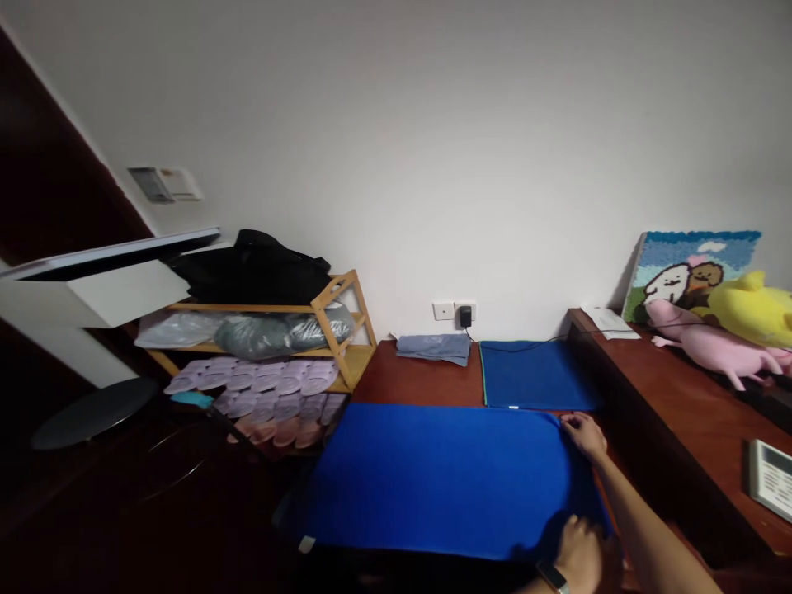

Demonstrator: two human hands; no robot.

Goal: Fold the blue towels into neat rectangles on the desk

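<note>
A large bright blue cloth (439,478) lies spread over the reddish-brown table, with a small white tag at its near left corner. At its far right corner my right hand (585,436) is closed, the fingertips pinching the edge. Closer to me, my left hand (580,551), with a watch (553,576) on its wrist, is curled at the near right corner of the cloth. That hand is somewhat blurred and its fingertips are partly hidden. Beyond the large cloth lies a darker blue cloth (535,375) with a green edge. A folded grey-blue cloth (433,347) rests by the wall.
On the left stands a wooden rack (352,363) with lilac slippers (260,375) and a black bag (253,268). A raised brown ledge (674,388) on the right bears plush toys (711,342), a picture (699,264) and a calculator (773,478). A charger (465,315) sits in the wall socket.
</note>
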